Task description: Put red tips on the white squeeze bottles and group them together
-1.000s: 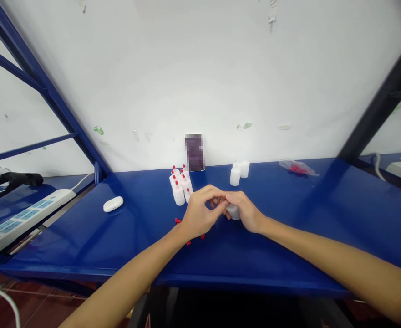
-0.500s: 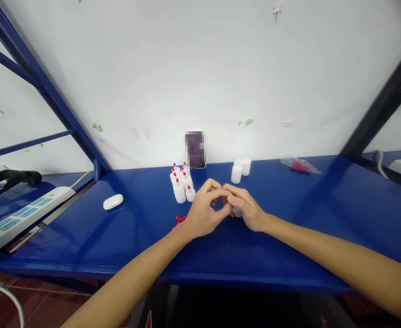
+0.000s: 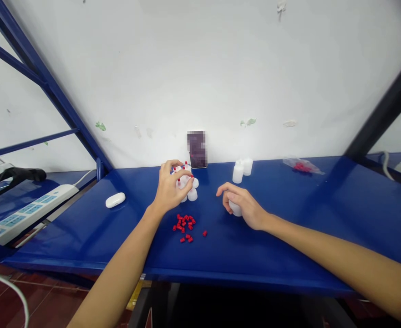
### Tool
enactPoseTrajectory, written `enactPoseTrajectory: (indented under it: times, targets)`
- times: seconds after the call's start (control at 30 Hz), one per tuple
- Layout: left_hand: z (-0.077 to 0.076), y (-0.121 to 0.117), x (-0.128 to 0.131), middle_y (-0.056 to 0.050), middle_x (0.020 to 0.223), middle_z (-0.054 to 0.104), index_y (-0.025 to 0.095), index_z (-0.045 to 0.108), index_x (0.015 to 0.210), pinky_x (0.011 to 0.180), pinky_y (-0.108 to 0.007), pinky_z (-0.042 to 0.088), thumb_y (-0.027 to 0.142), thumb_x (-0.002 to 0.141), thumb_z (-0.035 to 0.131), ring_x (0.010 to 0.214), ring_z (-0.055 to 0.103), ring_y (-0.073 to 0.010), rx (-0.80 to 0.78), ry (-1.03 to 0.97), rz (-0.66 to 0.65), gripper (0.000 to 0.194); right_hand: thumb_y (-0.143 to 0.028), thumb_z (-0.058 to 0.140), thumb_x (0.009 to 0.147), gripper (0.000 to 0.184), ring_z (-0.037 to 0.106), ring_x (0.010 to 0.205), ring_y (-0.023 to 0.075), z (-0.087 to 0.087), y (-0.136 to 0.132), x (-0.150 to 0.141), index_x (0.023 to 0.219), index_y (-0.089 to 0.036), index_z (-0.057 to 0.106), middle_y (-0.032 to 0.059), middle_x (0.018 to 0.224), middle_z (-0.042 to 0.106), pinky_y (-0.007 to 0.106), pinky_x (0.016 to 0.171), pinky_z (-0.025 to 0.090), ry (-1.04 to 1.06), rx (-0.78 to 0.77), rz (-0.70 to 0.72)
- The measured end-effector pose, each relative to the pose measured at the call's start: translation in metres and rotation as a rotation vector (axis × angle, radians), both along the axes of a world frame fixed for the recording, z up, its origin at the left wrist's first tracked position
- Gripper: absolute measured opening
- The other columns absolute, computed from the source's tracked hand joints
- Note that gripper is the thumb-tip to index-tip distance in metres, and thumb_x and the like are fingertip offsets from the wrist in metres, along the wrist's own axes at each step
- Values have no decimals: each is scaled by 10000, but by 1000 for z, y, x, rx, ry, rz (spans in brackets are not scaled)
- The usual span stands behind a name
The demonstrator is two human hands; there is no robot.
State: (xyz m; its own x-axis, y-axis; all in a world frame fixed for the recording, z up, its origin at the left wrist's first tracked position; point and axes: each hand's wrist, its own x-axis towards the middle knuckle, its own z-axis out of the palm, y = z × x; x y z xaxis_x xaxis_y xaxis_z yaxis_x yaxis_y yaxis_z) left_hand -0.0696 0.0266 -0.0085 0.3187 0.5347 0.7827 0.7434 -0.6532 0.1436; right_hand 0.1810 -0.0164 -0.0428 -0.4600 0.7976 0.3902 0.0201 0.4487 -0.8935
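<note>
The blue table (image 3: 84,223) is backed by scuffed wall (image 3: 152,91); red pieces (image 3: 302,168) are bagged at its rear right. Near its centre, white bottle (image 3: 235,209) is clasped by right hand (image 3: 247,206), red tip (image 3: 192,176) pinched by left hand (image 3: 169,187).

No text, label, brand, number or sign is showing legibly anywhere in the frame. Near the middle, the upright phone (image 3: 198,152) is displaying only coarse, pixelated blocks, so any writing on its screen is staying unreadable. At the left edge, the white power strip (image 3: 32,207) is showing no marking large or sharp enough to read.
</note>
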Motion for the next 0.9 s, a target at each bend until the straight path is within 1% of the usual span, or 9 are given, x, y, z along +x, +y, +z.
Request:
enactPoseTrajectory:
  times: [0.13,0.33,0.43,0.53,0.6,0.67,0.77,0.83,0.9]
  targets:
    - [-4,1,0,-92,1188,518,207,714,865,978,-453,425,293,859,647,1123,489,-262,-39,32,17,109,-462,404,974,325,476,567,134,1,-1,1,1007,-171,548,-28,638,510,272,562,369,1,6,40]
    - [-5,4,-4,-88,1215,515,204,715,831,973,-456,419,268,832,660,1110,503,-264,-31,68,21,84,-462,437,974,326,497,592,139,0,-1,2,1015,-162,559,-23,657,523,281,602,388,-19,37,73]
    - [-4,3,-5,-93,1205,515,206,709,939,967,-447,429,277,833,653,1084,517,-258,-27,53,2,139,-446,455,966,309,502,596,141,0,-1,2,1012,-160,565,-20,664,523,279,601,388,-23,38,68]
    - [0,-1,-5,-92,1168,519,201,674,1063,953,-421,447,276,848,625,1059,537,-239,-11,18,-66,233,-435,452,954,307,497,598,142,1,0,3,994,-158,577,-15,667,522,279,600,383,-27,45,102]
    - [3,-3,-5,-89,1146,522,198,670,1060,950,-414,449,266,856,612,1054,543,-234,1,12,-90,224,-431,437,950,315,497,603,143,2,-1,3,968,-156,587,-9,671,525,278,602,383,-40,54,134]
    - [4,-4,-5,-92,1148,528,200,678,1032,952,-422,444,260,856,612,1063,540,-240,-2,43,-85,197,-418,433,952,305,503,610,142,3,-2,2,945,-157,592,-8,674,526,273,606,387,-68,59,137]
    - [4,-6,-2,-101,1164,546,200,692,977,970,-445,428,240,850,617,1109,526,-263,-7,127,-94,153,-381,453,953,256,503,592,130,5,-4,0,905,-171,591,-21,658,518,257,597,387,-142,80,61]
    - [2,-7,1,-101,1128,576,193,696,946,955,-441,433,220,852,612,1090,532,-262,9,152,-114,129,-342,473,941,221,482,555,118,7,-4,0,842,-182,588,-31,626,513,248,579,369,-245,154,-69]
    - [1,-8,4,-91,1035,609,185,694,923,896,-408,458,201,860,601,998,548,-239,34,142,-144,113,-295,497,918,185,476,532,115,9,-1,0,807,-189,601,-32,602,530,250,578,347,-423,269,-253]
